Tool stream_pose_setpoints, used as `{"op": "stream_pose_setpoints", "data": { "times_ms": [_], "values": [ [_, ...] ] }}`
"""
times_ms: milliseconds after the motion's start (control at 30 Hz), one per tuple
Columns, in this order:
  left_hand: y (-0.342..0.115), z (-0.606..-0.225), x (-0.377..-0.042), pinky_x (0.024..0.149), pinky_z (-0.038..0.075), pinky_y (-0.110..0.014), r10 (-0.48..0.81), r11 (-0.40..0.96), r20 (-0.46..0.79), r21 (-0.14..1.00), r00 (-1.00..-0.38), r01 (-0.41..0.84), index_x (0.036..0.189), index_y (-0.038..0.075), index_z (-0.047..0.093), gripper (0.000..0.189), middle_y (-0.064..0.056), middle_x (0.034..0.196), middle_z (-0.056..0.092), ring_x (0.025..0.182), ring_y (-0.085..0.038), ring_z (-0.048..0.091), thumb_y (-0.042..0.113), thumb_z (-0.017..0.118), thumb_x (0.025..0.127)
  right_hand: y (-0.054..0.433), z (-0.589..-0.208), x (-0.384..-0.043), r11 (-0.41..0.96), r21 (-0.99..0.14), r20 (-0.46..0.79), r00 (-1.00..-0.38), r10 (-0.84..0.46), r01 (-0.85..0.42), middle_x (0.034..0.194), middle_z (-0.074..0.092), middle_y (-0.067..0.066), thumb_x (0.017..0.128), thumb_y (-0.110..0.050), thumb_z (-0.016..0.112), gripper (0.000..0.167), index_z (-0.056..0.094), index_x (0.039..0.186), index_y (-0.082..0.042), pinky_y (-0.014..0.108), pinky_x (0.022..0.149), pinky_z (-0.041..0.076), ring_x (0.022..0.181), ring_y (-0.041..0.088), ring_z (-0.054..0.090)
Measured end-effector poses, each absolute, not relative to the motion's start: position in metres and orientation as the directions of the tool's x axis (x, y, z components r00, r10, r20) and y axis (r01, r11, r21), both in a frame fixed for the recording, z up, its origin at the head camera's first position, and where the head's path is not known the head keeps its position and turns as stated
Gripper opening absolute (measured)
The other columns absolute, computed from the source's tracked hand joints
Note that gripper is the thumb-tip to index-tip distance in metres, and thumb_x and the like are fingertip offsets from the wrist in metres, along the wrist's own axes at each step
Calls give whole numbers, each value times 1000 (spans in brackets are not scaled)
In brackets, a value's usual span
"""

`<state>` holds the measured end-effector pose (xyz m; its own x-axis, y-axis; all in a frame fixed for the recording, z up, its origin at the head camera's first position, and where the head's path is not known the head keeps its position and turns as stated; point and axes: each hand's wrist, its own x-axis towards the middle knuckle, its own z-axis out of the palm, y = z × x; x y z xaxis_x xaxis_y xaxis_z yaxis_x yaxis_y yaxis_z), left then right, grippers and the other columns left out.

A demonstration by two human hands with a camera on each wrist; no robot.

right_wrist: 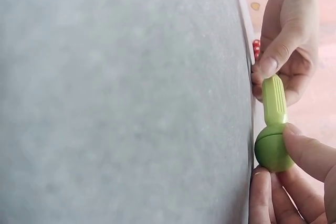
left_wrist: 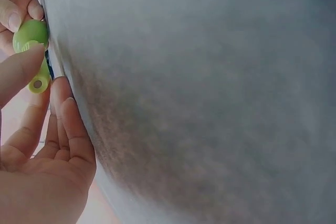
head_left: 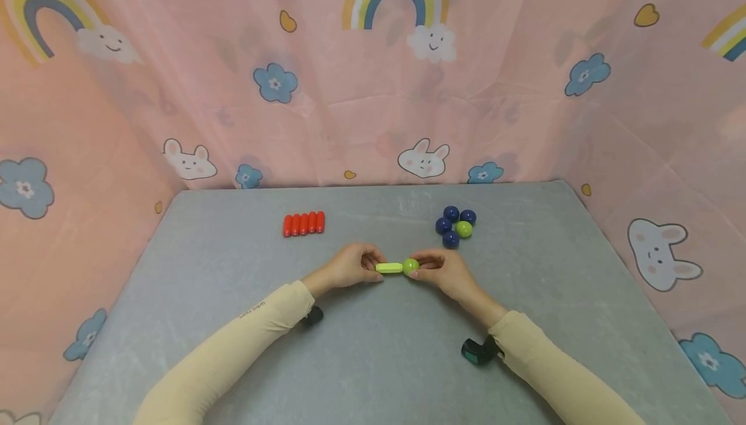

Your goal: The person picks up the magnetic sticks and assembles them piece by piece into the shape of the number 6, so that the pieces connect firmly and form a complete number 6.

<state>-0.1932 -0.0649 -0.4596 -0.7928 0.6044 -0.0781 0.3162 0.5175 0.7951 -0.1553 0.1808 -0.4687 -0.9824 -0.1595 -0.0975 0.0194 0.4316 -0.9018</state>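
Over the tabletop (head_left: 373,354), I see the left grip (head_left: 353,265) pinching a green stick (head_left: 389,268), the right grip (head_left: 447,271) pinching the green ball (head_left: 410,265) touching the stick's right end; stick axis: left-right.

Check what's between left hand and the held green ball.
The yellow-green rod: left hand pinches one end, the held green ball sits at the other. Head and right wrist views show it.

A lime rod (head_left: 389,268) — held crosswise — touches a green ball (head_left: 410,265).
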Motion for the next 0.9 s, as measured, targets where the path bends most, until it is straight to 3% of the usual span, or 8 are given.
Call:
{"op": "stream_pose_setpoints", "data": {
  "times_ms": [433,733,900],
  "values": [
    [-66,-445,-204,74,54,-20,638,529,-203,817,-742,231,113,1,69,27,-14,104,71,87,-12,64,-6,66,87,189,-466,-151,458,-888,-125,-982,-139,48,111,73,16,83,-17,80,38,71,118,-5,19,74,52,87,9,66],
    [-46,-434,-240,78,56,-25,652,458,-128,852,-748,254,121,5,68,30,-10,111,72,93,-14,67,9,69,91,200,-465,-145,476,-876,-161,-978,-131,80,111,74,14,83,-21,80,40,70,119,-5,20,75,52,87,5,66],
    [-20,-432,-259,94,52,-31,650,454,-77,837,-756,305,123,13,68,32,-3,118,71,107,-15,65,20,70,92,203,-463,-143,481,-872,-179,-974,-140,92,113,74,13,83,-21,80,40,70,119,-6,21,77,52,88,6,67]
  ]
}}
